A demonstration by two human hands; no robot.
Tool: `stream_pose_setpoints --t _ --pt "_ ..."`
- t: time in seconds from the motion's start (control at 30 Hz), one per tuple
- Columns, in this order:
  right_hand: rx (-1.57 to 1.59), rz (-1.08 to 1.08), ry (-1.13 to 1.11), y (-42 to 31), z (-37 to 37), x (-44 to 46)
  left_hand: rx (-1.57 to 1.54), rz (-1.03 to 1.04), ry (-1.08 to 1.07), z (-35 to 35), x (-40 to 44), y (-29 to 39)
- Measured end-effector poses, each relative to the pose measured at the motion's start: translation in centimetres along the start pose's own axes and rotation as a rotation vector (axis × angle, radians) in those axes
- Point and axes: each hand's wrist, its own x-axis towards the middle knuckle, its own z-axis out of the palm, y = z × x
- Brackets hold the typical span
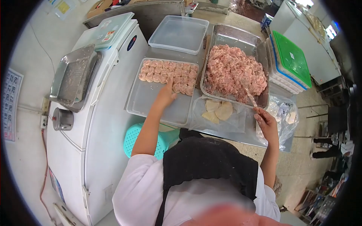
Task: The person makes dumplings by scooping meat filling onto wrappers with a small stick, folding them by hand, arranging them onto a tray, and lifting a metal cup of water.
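My left hand (166, 94) reaches into a clear plastic tray (145, 101), its index finger and thumb around a dumpling (176, 89) at the left end of a short row. More open-topped, meat-filled dumplings (162, 71) sit in close rows at the tray's far side. My right hand (267, 121) grips the end of a narrow spatula (250, 97) smeared with meat. The tool's far end rests against a big mound of ground meat (233, 71) in a metal pan (230, 35). Between the two containers' near ends, several round wrappers (218, 111) lie on a plastic sheet (235, 122).
Behind the dumplings stands another clear container (179, 34). Stacked containers with a green lid (290, 56) are to the right, near a plastic bag (283, 113). A white freezer (109, 86) borders the left, carrying a metal pan (71, 77). A turquoise stool (132, 139) is below the table.
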Motion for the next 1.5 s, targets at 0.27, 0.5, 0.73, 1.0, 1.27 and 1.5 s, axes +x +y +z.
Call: stream_pose_setpoints --t 0.27,0.5,0.73,1.0,1.27,1.5 --pt "-0.397 -0.154 -0.101 -1.4 -1.8 3.3 0.120 -0.113 0.136 1.1 1.9 -4.7" --pt "-1.214 -0.268 -0.068 -0.8 -7.0 9.3 0.190 -0.018 0.269 1.4 1.4 -4.7" --pt "-1.295 -0.594 -0.319 1.5 -3.7 6.7 -0.211 -0.047 0.281 3.6 -3.8 11.7" --pt "-1.209 -0.486 -0.317 4.0 -4.6 11.0 -0.040 0.230 0.109 17.3 -5.6 15.4" --pt "-1.280 -0.417 -0.356 4.2 -9.0 13.3 -0.233 0.086 0.189 13.8 -5.6 14.6" --pt "-0.848 -0.589 -0.324 6.9 -4.2 10.0 -0.561 -0.212 0.357 11.6 -5.4 14.3"
